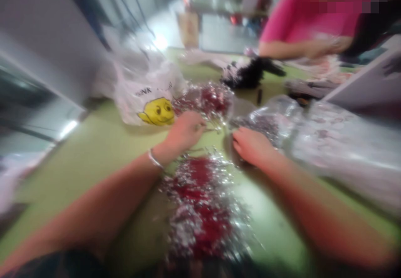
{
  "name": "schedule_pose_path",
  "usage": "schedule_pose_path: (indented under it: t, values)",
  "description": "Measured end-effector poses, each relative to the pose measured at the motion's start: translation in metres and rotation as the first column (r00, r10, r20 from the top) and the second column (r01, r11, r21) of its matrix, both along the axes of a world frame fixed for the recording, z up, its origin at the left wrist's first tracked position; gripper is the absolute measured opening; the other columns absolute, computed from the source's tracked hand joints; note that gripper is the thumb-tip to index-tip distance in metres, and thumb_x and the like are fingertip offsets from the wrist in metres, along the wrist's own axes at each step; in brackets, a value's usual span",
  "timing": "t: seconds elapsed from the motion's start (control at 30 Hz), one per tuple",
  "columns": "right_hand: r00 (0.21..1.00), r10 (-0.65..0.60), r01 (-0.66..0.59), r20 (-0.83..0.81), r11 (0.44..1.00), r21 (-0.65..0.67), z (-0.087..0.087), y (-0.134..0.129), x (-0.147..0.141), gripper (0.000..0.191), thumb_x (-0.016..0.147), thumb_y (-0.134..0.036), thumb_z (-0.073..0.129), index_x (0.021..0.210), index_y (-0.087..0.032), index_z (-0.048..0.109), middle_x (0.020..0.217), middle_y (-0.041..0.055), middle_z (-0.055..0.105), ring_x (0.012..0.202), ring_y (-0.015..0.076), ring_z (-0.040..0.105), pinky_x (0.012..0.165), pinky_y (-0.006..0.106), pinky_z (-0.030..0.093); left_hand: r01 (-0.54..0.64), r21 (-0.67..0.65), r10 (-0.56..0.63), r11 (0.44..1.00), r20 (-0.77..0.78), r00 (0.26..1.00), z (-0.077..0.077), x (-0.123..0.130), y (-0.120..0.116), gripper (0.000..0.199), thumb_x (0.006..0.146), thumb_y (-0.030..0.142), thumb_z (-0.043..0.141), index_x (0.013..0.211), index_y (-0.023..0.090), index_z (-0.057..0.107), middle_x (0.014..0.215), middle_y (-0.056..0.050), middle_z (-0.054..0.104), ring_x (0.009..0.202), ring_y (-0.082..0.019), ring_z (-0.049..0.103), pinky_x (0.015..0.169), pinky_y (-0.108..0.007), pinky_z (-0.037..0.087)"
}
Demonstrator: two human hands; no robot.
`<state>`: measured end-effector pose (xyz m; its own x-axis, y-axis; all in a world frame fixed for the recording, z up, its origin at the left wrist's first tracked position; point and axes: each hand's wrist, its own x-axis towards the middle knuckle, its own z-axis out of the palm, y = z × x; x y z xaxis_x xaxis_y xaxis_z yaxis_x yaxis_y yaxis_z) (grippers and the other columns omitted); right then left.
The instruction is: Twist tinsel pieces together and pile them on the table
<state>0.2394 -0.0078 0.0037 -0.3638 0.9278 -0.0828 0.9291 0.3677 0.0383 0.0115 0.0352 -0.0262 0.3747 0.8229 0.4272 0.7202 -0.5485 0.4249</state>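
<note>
My left hand [187,128] is above the green table, its fingers pinched together at a thin strand too blurred to name. Behind it lies a heap of shiny silver-and-red pieces [216,98]. My right hand [253,145] has its fingers curled downward beside a clear plastic bag [282,111] of small silvery pieces; what the fingertips grip, if anything, is hidden. Between my forearms, a long pile of red pieces with silver, spiky ends [203,203] stretches toward me. Motion blur smears the whole view.
A white plastic bag with a yellow cartoon face [150,90] stands at the back left. Black bundled items [247,72] lie farther back. Large clear plastic packaging [351,144] is on the right. Across the green table [125,144] sits a person in pink [300,27], hands over the work surface.
</note>
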Motion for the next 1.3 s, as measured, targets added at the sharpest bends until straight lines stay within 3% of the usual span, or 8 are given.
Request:
schedule_pose_path:
  t: [0.1,0.23,0.4,0.57,0.73,0.93,1.1,1.3]
  values:
    - [0.981,-0.106,0.113,-0.164,0.993,0.032,0.003,0.003,0.003,0.021,0.092,-0.025,0.042,0.089,-0.018,0.061,0.083,0.0103,0.067,0.067,0.0205,0.058,0.058,0.032,0.032,-0.031,-0.038,0.040,0.999,0.279,0.959,0.006,0.000,-0.001,0.010,0.085,0.024,0.058,0.083,0.017,0.064,0.094,-0.006,0.068,0.090,-0.017,0.061,0.085,-0.034,0.050]
    - [0.916,-0.149,0.169,-0.371,0.985,0.022,0.006,0.003,0.005,0.019,0.092,-0.024,0.042,0.093,-0.018,0.060,0.077,0.0066,0.066,0.067,0.0188,0.057,0.061,0.031,0.035,0.029,-0.305,0.134,0.952,0.501,0.855,0.013,0.002,-0.005,0.011,0.086,0.024,0.054,0.093,0.017,0.060,0.084,-0.004,0.067,0.068,-0.012,0.059,0.064,-0.027,0.050]
    - [0.768,-0.056,0.049,-0.638,0.998,-0.029,0.005,0.000,0.000,0.015,0.089,-0.026,0.049,0.084,-0.020,0.062,0.083,0.0040,0.069,0.074,0.0174,0.060,0.067,0.029,0.042,0.078,-0.505,0.166,0.860,0.421,0.892,0.013,0.011,-0.016,0.018,0.086,0.026,0.053,0.101,0.020,0.062,0.078,-0.002,0.065,0.061,-0.010,0.055,0.055,-0.024,0.044]
    - [0.565,-0.258,0.115,-0.784,0.965,-0.235,0.016,-0.009,-0.010,0.012,0.086,-0.024,0.054,0.089,-0.019,0.065,0.065,-0.0020,0.065,0.050,0.0108,0.055,0.055,0.027,0.045,0.150,-0.527,0.044,0.837,0.338,0.940,0.015,0.021,-0.029,0.026,0.091,0.036,0.048,0.081,0.019,0.065,0.064,0.000,0.059,0.055,-0.009,0.049,0.052,-0.024,0.039]
    - [0.399,-0.297,0.127,-0.867,0.955,-0.269,0.019,-0.017,-0.019,0.008,0.085,-0.023,0.058,0.080,-0.019,0.063,0.063,-0.0019,0.065,0.050,0.0094,0.058,0.056,0.026,0.049,0.221,-0.492,-0.047,0.842,0.341,0.939,0.016,0.025,-0.035,0.028,0.089,0.034,0.052,0.070,0.018,0.064,0.061,0.001,0.059,0.055,-0.009,0.048,0.052,-0.023,0.037]
    - [0.427,-0.306,0.083,-0.851,0.950,-0.300,0.017,-0.020,-0.024,0.015,0.087,-0.021,0.056,0.073,-0.020,0.059,0.056,-0.0039,0.061,0.045,0.0076,0.056,0.053,0.023,0.048,0.260,-0.429,-0.090,0.865,0.378,0.922,0.014,0.027,-0.039,0.026,0.088,0.035,0.056,0.072,0.018,0.067,0.069,0.001,0.064,0.059,-0.009,0.050,0.055,-0.022,0.039]
    - [0.367,-0.283,0.136,-0.886,0.959,-0.250,0.018,-0.022,-0.023,0.015,0.089,-0.024,0.055,0.074,-0.020,0.058,0.058,-0.0032,0.062,0.047,0.0076,0.056,0.052,0.023,0.047,0.225,-0.391,-0.071,0.892,0.372,0.926,0.015,0.026,-0.039,0.024,0.089,0.032,0.055,0.074,0.017,0.067,0.069,0.000,0.065,0.059,-0.009,0.050,0.055,-0.023,0.040]
    - [0.413,-0.288,0.102,-0.864,0.957,-0.270,0.019,-0.025,-0.025,0.014,0.087,-0.022,0.054,0.073,-0.020,0.056,0.054,-0.0044,0.059,0.043,0.0067,0.052,0.048,0.022,0.044,0.212,-0.293,-0.110,0.932,0.330,0.937,0.012,0.023,-0.037,0.022,0.089,0.028,0.056,0.075,0.016,0.068,0.066,0.001,0.064,0.057,-0.008,0.050,0.054,-0.021,0.040]
